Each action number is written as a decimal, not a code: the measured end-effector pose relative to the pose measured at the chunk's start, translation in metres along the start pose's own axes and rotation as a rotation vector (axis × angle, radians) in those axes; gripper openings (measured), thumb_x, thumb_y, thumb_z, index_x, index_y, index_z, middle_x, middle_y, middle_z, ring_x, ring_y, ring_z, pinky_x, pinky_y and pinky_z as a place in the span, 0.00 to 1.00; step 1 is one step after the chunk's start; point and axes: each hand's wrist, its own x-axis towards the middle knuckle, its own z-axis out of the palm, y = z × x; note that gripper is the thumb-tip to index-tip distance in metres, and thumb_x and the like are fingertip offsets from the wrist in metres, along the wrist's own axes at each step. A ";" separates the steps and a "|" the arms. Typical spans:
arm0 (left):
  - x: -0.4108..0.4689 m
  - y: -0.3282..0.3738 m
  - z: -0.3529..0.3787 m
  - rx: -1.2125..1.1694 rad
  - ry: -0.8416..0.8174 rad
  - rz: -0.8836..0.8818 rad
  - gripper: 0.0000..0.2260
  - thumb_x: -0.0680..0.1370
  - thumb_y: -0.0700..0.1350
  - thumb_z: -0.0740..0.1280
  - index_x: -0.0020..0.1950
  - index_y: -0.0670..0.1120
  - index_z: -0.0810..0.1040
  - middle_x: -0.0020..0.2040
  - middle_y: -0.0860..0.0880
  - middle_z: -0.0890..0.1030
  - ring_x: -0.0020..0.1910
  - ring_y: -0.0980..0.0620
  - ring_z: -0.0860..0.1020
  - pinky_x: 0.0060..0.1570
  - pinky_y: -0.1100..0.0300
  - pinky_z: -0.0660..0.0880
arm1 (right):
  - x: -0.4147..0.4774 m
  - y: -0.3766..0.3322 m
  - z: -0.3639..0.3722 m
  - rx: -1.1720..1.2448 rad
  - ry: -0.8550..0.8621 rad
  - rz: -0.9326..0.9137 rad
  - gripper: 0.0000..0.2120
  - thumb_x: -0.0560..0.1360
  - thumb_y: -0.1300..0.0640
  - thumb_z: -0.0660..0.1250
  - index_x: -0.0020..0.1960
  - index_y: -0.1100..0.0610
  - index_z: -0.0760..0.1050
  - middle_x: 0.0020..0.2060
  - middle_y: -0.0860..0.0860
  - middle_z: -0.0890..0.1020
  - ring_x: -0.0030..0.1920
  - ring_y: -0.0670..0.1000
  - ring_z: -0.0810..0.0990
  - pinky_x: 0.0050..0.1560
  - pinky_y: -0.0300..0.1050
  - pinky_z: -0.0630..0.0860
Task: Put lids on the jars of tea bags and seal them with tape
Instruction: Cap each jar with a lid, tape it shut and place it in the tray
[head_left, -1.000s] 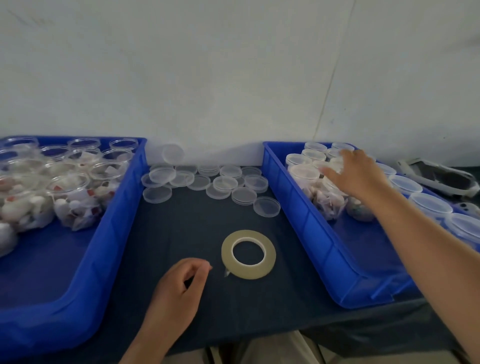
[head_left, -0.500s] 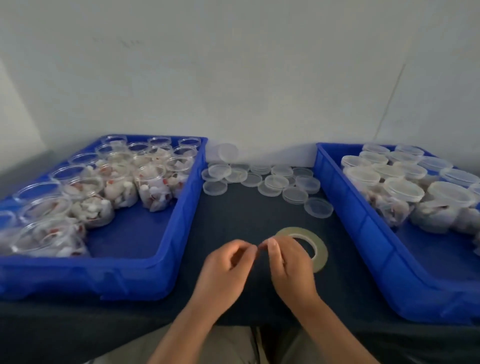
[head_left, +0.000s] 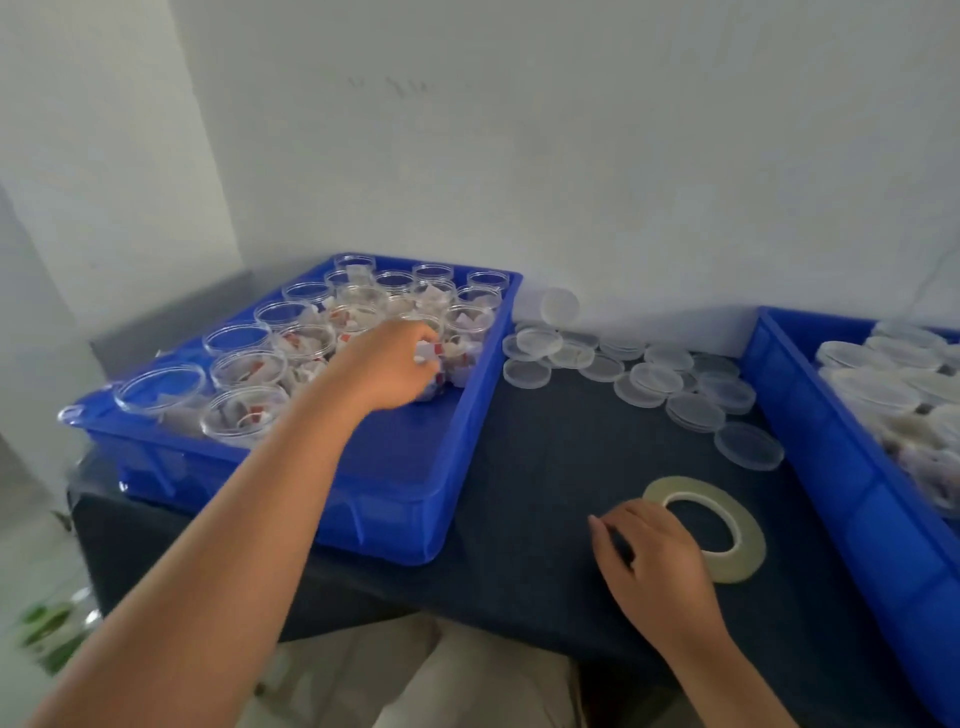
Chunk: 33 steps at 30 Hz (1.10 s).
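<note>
Jar (head_left: 434, 387) sits at left hand (head_left: 384, 364), far-left in blue tray (head_left: 475, 410); fingers apparently curled round it, though blurred. Right hand (head_left: 654, 561) rests loosely curled and holding nothing beside tape roll (head_left: 748, 545).

Left of centre, a bin (head_left: 405, 467) on the table (head_left: 545, 493) is holding jars (head_left: 249, 369), the left hand (head_left: 384, 364) gripping one jar (head_left: 432, 384) inside. Lids (head_left: 649, 376) are lying behind the tape roll (head_left: 748, 545), lower right. A second bin (head_left: 831, 467) is standing at the right edge.

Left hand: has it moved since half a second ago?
Yes: the left hand went leftward from the tape roll to a jar in the left bin.
</note>
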 end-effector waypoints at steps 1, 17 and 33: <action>0.019 -0.008 0.003 0.094 -0.054 -0.024 0.24 0.84 0.45 0.66 0.80 0.50 0.68 0.79 0.46 0.70 0.71 0.43 0.75 0.67 0.46 0.74 | 0.000 0.001 0.001 -0.001 0.004 -0.005 0.06 0.79 0.54 0.73 0.43 0.52 0.82 0.39 0.41 0.78 0.40 0.44 0.78 0.43 0.42 0.78; 0.036 -0.003 -0.024 -0.079 0.522 0.019 0.13 0.78 0.56 0.74 0.47 0.47 0.82 0.45 0.51 0.79 0.45 0.48 0.79 0.44 0.53 0.72 | 0.003 0.010 0.004 0.041 0.015 0.056 0.10 0.82 0.49 0.67 0.43 0.50 0.80 0.39 0.40 0.77 0.44 0.42 0.77 0.46 0.37 0.74; -0.072 0.117 0.082 -0.200 0.115 0.487 0.15 0.74 0.68 0.72 0.44 0.60 0.72 0.46 0.62 0.74 0.45 0.64 0.76 0.38 0.64 0.74 | -0.002 0.015 -0.004 0.465 -0.093 0.322 0.60 0.61 0.20 0.73 0.84 0.42 0.53 0.73 0.29 0.68 0.74 0.34 0.67 0.72 0.35 0.66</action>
